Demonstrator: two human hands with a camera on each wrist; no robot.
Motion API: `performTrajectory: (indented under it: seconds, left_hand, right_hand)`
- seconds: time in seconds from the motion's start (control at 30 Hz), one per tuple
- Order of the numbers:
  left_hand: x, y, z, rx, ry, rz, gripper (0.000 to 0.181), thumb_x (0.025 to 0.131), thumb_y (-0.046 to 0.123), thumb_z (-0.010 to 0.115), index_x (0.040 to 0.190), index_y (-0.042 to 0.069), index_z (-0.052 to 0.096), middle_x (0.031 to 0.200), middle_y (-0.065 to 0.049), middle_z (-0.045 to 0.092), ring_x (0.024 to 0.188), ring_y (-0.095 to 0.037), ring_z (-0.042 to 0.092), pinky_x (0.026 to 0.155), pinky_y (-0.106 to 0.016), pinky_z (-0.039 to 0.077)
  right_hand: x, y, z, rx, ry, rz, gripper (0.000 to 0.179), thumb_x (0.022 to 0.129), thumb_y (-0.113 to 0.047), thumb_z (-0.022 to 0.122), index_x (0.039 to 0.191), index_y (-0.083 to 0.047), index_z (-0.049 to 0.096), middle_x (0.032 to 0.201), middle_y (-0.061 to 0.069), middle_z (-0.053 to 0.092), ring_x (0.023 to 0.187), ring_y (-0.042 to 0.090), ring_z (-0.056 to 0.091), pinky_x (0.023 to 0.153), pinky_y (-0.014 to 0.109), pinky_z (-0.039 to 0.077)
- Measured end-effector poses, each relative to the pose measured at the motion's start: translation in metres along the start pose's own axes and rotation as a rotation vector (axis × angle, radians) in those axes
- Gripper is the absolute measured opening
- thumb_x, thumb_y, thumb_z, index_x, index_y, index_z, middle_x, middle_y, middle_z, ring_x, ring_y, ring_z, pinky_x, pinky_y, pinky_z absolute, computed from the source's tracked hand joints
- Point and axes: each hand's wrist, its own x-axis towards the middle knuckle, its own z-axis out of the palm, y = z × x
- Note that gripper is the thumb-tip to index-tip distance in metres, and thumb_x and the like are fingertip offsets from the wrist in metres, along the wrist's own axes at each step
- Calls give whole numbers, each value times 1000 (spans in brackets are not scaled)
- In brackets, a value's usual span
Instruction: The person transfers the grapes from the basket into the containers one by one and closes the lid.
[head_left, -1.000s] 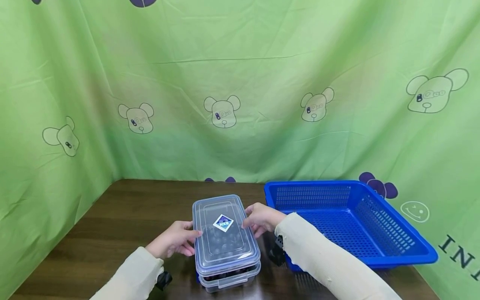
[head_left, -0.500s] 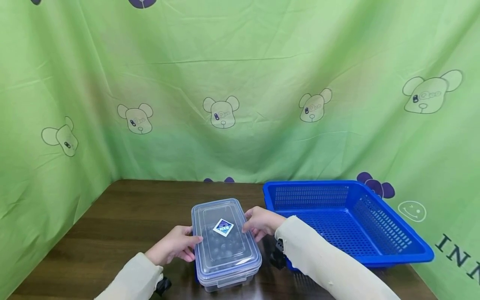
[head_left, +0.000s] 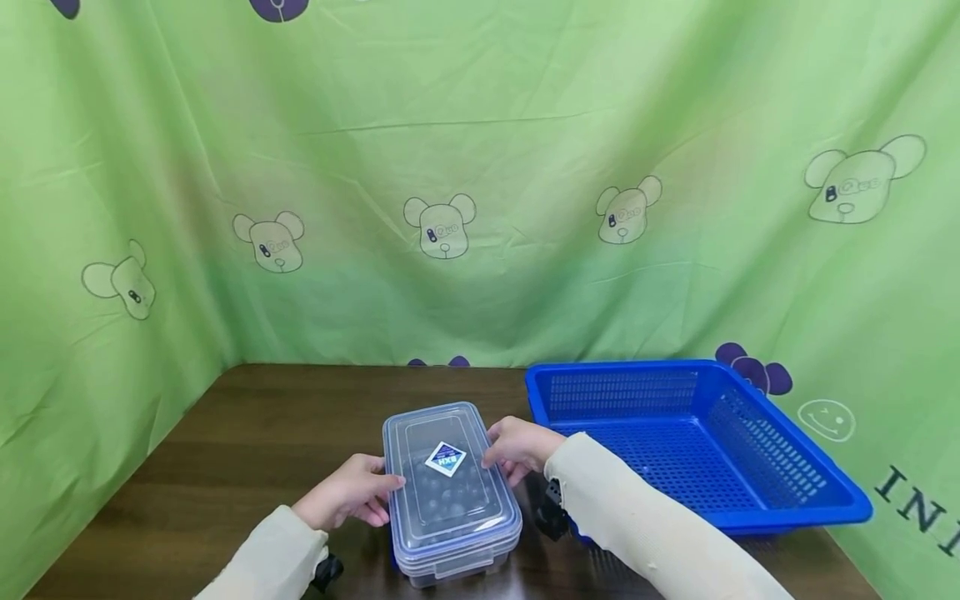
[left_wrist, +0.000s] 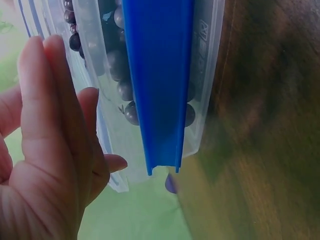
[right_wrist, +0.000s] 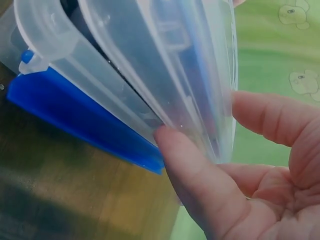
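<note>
A clear plastic food box [head_left: 467, 567] stands on the table, long side pointing away from me. Dark round berries or grapes [left_wrist: 125, 91] show through its wall. On top lies its clear lid [head_left: 408, 433] with a blue-edged rim and a diamond sticker [head_left: 446, 459]. My left hand [head_left: 348, 492] holds the lid's left edge, thumb on top, fingers along the side. Opposite it, my right hand [head_left: 517, 446] pinches the right edge. A blue side clip [left_wrist: 160, 100] hangs down along the box's left wall; another blue clip [right_wrist: 80, 112] hangs on the right.
A blue plastic basket [head_left: 750, 525] with perforated walls stands right of the box, close to my right forearm. The dark wooden table [head_left: 300, 408] ends at a green printed curtain [head_left: 525, 317] behind and at both sides.
The lid's near end has come down onto the box, and the gap that showed the dark fruit at the front has closed. Both hands have moved slightly nearer while holding the lid.
</note>
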Motion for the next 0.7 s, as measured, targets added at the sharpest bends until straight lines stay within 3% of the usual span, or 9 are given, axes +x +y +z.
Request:
performTrajectory:
  seconds: [0.23, 0.3, 0.6, 0.7]
  left_hand:
    - [3, -1, 1, 1, 6, 4, 32, 91, 9, 59, 116, -12, 55, 63, -6, 56, 44, -8, 54, 45, -20, 48]
    - [3, -2, 1, 1, 11, 2, 32, 92, 9, 59, 116, -12, 55, 63, -6, 55, 43, -8, 53, 44, -20, 48]
    - [3, -9, 1, 16, 12, -3, 28, 92, 8, 59, 113, -10, 55, 62, -6, 54, 42, -9, 53, 43, -20, 47]
    - [4, -11, 0, 3, -1, 9, 31, 93, 8, 58, 117, -11, 53, 63, -6, 54, 42, -8, 53, 43, -20, 47]
  right_hand:
    - [-2, -7, -1, -268, 1, 7, 6, 86, -3, 68, 89, -1, 63, 59, 7, 53, 50, 14, 49, 49, 29, 52]
    - [-2, -9, -1, -325, -3, 9, 7, 87, -4, 68, 83, -2, 62, 58, 7, 53, 50, 15, 49, 50, 30, 52]
    - [-2, -12, 7, -422, -6, -2, 12, 87, -5, 68, 79, -1, 61, 58, 9, 54, 50, 17, 51, 52, 35, 55]
    - [-1, -12, 7, -411, -7, 5, 8, 87, -6, 68, 85, 0, 62, 60, 9, 55, 51, 18, 51, 52, 36, 55]
